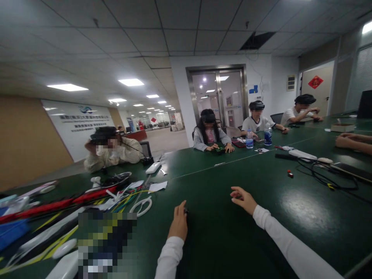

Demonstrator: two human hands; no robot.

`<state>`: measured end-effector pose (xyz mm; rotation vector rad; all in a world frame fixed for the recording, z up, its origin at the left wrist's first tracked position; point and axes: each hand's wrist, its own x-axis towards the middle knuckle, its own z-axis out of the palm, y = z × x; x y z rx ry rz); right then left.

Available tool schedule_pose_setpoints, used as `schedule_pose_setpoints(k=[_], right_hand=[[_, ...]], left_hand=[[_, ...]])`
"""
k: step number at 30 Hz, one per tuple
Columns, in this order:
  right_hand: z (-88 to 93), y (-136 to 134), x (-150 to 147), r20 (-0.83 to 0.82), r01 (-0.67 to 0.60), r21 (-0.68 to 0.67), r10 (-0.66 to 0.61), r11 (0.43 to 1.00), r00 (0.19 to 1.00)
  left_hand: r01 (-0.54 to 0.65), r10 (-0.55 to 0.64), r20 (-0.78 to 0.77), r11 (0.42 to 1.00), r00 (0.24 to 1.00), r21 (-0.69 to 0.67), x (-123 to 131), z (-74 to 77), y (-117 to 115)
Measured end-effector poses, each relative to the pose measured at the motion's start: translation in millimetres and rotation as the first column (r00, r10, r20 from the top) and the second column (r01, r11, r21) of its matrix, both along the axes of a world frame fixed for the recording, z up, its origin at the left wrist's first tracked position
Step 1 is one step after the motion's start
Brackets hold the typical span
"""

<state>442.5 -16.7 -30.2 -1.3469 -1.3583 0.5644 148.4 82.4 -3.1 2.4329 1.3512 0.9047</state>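
Note:
Both my hands rest over a dark green table [290, 201], in white sleeves. My left hand [178, 223] lies low at the middle, fingers closed together, with a small dark thing pinched at the fingertips; I cannot make out what it is. My right hand [242, 198] hovers a little farther out and to the right, fingers loosely curled and apart, nothing in it. Bare green tabletop lies between and beyond the two hands.
A heap of cables, red rods and white parts [87, 201] covers the left of the table. A small red piece [290, 173] and black cables [328, 179] lie to the right. Several people with headsets sit around the far side, with water bottles [249, 139].

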Motion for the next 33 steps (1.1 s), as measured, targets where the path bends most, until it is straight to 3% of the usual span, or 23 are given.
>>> schedule_pose_setpoints(k=[5, 9, 14, 19, 25, 33], right_hand=[[-7.3, -1.1, 0.5, -0.022, -0.013, -0.034, 0.012, 0.999, 1.0], [-9.3, -5.3, -4.7, 0.002, -0.073, -0.085, 0.073, 0.994, 0.997], [-20.9, -2.4, -3.1, -0.053, -0.078, -0.1, 0.073, 0.992, 0.996], [-30.1, 0.4, -0.3, -0.085, -0.088, -0.1, 0.08, 0.991, 0.993], [-35.3, 1.8, 2.4, -0.101, -0.094, -0.105, 0.084, 0.99, 0.991], [-43.2, 7.9, 6.6, -0.106, -0.119, -0.099, 0.108, 0.988, 0.988]], left_hand=[[-0.307, 0.304, 0.054, 0.949, 0.951, 0.075, -102.5, 2.1, 31.1], [-0.414, 0.403, 0.108, 0.904, 0.909, 0.111, -147.1, 2.5, 32.3], [-0.477, 0.44, 0.216, 0.864, 0.872, 0.165, -158.9, 0.0, 27.1], [-0.574, 0.552, 0.16, 0.802, 0.818, 0.167, -164.4, -0.1, 22.0], [-0.562, 0.559, 0.057, 0.822, 0.827, 0.091, -167.2, -2.5, 26.0], [-0.517, 0.514, 0.055, 0.848, 0.856, 0.114, -167.8, -6.4, 29.0]])
